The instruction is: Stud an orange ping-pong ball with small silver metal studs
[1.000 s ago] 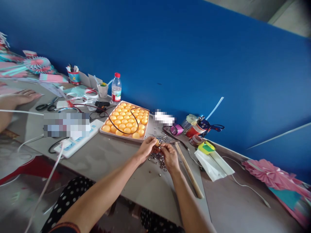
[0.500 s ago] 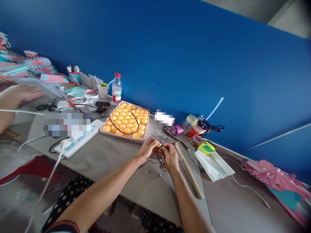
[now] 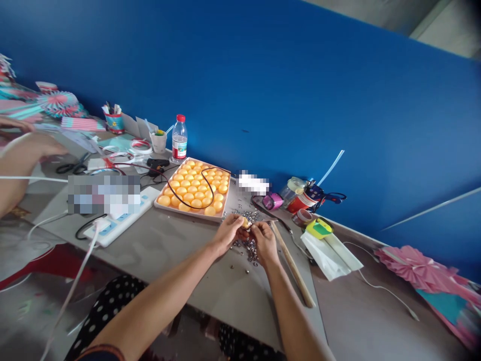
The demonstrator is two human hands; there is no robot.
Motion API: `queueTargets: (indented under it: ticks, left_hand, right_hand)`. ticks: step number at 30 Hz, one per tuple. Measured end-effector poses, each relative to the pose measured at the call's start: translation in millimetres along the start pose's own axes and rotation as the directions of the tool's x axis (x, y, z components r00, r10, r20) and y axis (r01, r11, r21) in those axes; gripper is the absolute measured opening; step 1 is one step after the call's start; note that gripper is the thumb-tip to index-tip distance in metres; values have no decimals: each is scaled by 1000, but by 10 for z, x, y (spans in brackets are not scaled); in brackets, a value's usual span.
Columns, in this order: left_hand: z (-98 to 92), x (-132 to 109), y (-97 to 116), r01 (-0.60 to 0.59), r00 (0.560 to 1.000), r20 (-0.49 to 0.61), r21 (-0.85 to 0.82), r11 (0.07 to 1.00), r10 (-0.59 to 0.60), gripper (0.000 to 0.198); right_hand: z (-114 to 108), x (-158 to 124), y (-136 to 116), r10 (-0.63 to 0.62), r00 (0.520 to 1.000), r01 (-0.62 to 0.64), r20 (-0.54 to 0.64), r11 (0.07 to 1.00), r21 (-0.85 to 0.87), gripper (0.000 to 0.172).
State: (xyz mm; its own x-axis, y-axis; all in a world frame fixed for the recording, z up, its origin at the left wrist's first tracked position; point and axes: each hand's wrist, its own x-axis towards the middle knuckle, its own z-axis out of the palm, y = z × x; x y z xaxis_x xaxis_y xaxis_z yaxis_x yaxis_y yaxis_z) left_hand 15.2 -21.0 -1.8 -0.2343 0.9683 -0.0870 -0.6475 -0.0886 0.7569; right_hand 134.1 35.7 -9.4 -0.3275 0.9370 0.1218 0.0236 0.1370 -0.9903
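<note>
In the head view my left hand [image 3: 230,234] is closed on a small yellow-orange ball [image 3: 246,223], much of it behind my fingers. My right hand [image 3: 265,241] pinches close against the ball's right side; whatever small piece it has between the fingertips is too small to make out. Shiny small metal pieces [image 3: 251,250] lie scattered under and around both hands. Just beyond my left hand stands a shallow box [image 3: 195,214] of yellow-orange balls [image 3: 192,189]. A wooden-handled hammer [image 3: 295,268] lies right of my right hand.
A white power strip [image 3: 124,220], a glue gun [image 3: 156,165] and a water bottle [image 3: 179,140] are on the left. A dark cord crosses the box. Tissues [image 3: 330,253] and a purple roll [image 3: 272,201] lie right. Another person's arm [image 3: 26,160] reaches in at far left.
Slightly more of the ball shows between my hands, while both hands stay nearly in place. The other person's arm at far left has shifted.
</note>
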Motion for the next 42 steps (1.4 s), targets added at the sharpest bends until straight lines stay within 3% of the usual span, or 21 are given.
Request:
queueTargets:
  ticks: [2,4,8,11,15,18,24,27,30,35,42]
  left_hand:
    - [-8,14,40,-18,1000,-6,-19,1000,18,37]
    - [-18,29,79,-29,999,-30,-32,999,28,36]
    - [-31,44,112,-49,998,-48,-37,998,47,35]
    - [-24,41,101,-42,998,-43,-24,999,41,35]
    - [-17,39,85,-24,998,-55,1,1000,24,34]
    - [-27,45,80,-18,998,-61,6,1000,18,32]
    - [-36,50,79,-11,998,-68,-6,1000,11,33]
    - [-27,50,80,-16,997,-72,-16,1000,15,34]
    - [-23,55,80,-16,997,-78,-27,1000,14,35]
    - [-23,59,82,-20,997,-75,-34,999,17,35]
    - [-25,46,79,-14,997,-72,-16,1000,13,34]
  right_hand:
    - [-73,36,0,-69,998,66,-14,988,-141,22]
    - [-137,61,18,-152,988,136,-13,916,-377,20]
    - [-184,50,81,-157,983,172,96,603,-779,23]
    - [-162,22,88,-71,981,191,179,474,-860,17]
    - [-133,14,43,-35,977,203,208,427,-881,15]
    - [-132,30,28,-77,978,208,195,464,-861,17]
    - [-151,67,29,-208,976,202,67,741,-640,19]
    - [-128,54,1,-104,995,89,0,855,-512,21]
    - [-89,29,-25,41,999,-33,17,943,-331,22]
    - [-65,30,-1,99,993,-98,67,995,-25,24]
    - [-82,59,1,139,990,-142,29,965,220,26]
